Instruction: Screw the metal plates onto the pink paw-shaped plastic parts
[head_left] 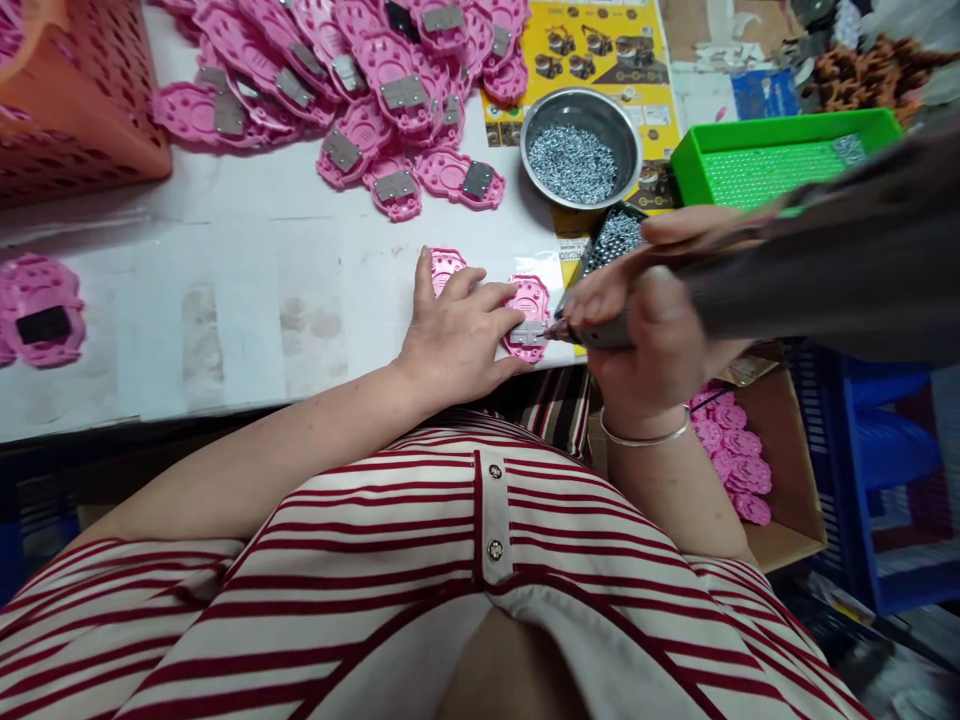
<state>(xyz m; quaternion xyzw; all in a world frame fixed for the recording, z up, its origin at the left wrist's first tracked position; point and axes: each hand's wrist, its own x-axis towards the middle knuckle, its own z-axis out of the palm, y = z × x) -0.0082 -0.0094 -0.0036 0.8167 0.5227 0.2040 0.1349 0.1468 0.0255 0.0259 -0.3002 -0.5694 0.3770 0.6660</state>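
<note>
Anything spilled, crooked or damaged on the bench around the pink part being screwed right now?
Nothing looks damaged. The left hand pins a pink part flat while the right hand holds the screwdriver at its metal plate. Screws sit inside the steel bowl. The pile of pink parts is loose and overlapping, but on the table.

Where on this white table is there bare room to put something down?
Bare white table lies left of the left hand, below the heap of pink plastic shells. It is crowded around the round steel bowl of screws and the right hand.
</note>
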